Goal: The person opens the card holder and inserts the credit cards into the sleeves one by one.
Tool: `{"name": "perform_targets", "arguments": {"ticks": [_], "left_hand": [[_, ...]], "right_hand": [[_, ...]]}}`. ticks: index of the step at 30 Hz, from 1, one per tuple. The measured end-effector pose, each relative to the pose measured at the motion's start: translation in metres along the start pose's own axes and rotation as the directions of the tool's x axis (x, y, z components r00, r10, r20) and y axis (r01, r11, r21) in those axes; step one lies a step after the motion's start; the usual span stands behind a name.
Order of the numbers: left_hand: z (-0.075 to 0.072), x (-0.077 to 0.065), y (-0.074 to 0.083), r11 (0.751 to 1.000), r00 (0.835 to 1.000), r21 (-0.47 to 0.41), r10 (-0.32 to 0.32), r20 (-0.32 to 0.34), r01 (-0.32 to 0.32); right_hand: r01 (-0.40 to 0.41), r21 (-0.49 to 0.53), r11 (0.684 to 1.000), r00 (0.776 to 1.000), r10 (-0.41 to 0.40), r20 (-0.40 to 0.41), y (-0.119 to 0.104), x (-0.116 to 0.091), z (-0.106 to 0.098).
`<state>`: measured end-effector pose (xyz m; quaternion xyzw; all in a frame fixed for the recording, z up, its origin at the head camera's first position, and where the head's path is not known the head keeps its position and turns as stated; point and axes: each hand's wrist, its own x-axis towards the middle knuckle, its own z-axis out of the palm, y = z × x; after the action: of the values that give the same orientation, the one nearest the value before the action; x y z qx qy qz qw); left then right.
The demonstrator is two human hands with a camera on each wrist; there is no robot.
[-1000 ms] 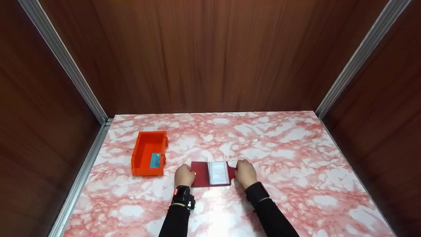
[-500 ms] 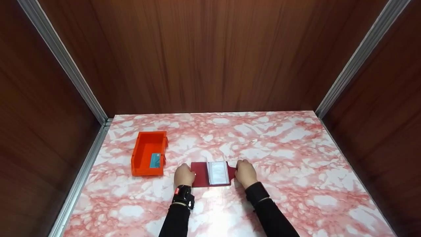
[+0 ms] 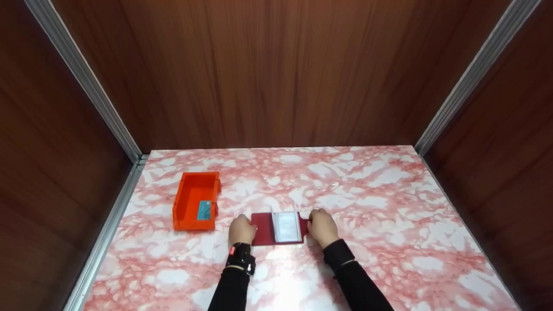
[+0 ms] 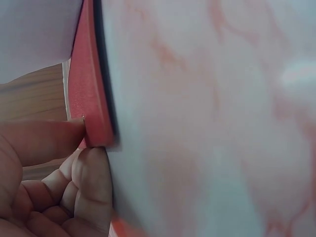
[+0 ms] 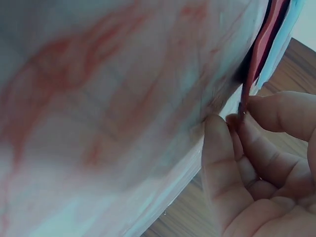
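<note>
A dark red card holder (image 3: 262, 229) lies spread open on the table in the head view, with a stack of clear plastic sleeves (image 3: 287, 226) over its right half. My left hand (image 3: 242, 230) holds its left end; in the left wrist view, the thumb (image 4: 44, 140) and a finger pinch the edge of the red cover (image 4: 89, 98). At the opposite end, my right hand (image 3: 323, 226) grips the narrow closing tab. Up close in the right wrist view, thumb and fingertips (image 5: 259, 106) pinch that red strap (image 5: 256, 64).
An orange bin (image 3: 194, 225) stands left of the hands, with a teal card (image 3: 204, 210) inside it. The pink-and-white marbled table (image 3: 367, 190) is bounded by wood-grain panels (image 3: 276, 77) at the back and both sides.
Both hands keep their places on the card holder. Its clear sleeves have spread slightly at the top edge; the bin and card have not moved.
</note>
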<state>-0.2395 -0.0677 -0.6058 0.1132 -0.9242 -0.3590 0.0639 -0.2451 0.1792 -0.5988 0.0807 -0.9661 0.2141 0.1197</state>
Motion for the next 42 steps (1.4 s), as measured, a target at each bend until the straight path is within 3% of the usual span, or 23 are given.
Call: {"name": "perform_targets", "arguments": {"ticks": [6, 14, 34, 42], "left_hand": [[0.002, 0.001, -0.002, 1.0, 1.0, -0.005, -0.007, 0.011, 0.007], [0.001, 0.001, -0.002, 1.0, 1.0, -0.011, -0.004, -0.003, 0.004], [0.0, 0.0, -0.002, 0.999, 1.0, -0.033, -0.013, 0.009, 0.014], [0.0, 0.0, -0.004, 0.999, 1.0, -0.035, -0.01, 0.014, 0.01]], "right_hand": [[0.074, 0.006, 0.997, 0.995, -0.074, -0.061, -0.008, 0.002, 0.001], [0.238, 0.024, 0.971, 0.967, -0.235, -0.095, -0.013, 0.009, 0.008], [0.281, -0.056, 0.958, 0.955, -0.285, -0.079, -0.019, 0.01, 0.021], [0.316, -0.114, 0.942, 0.94, -0.327, -0.097, -0.021, 0.008, 0.022]]}}
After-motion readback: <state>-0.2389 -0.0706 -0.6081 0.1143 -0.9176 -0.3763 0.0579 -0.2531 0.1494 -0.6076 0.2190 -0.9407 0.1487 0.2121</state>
